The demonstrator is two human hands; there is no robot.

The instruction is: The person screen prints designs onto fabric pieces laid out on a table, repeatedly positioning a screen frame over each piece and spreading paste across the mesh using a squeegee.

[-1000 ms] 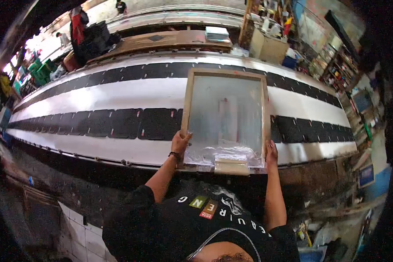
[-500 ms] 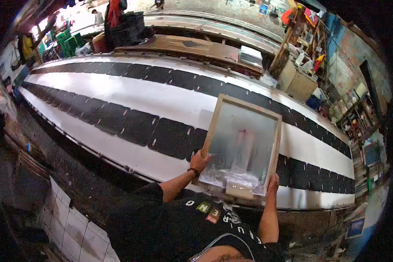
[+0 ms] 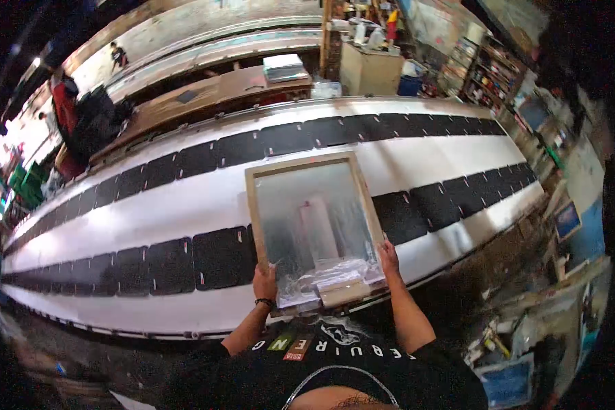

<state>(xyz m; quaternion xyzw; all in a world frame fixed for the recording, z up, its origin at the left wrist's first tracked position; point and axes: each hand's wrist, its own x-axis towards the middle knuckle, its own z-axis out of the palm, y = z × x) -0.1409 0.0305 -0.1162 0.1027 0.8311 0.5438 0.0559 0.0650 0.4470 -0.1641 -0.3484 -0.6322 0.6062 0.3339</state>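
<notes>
A wooden-framed screen with a translucent mesh is held over the long white table, near its front edge. My left hand is closed on the frame's left side, close to its lower corner. On the right side of the frame, my right hand grips the wood. A pale block lies at the near end of the screen, beside whitish smeared material. Black rectangular panels run in two rows along the table, some passing behind the frame.
Behind the table stands a brown bench with a stack of white sheets. A cabinet and crowded shelves are at the back right. A person is far off at the upper left. A blue framed screen leans at the lower right.
The view has turned to the right. The screen, still in both hands, now appears further left and more upright in view, over a different part of the table.
</notes>
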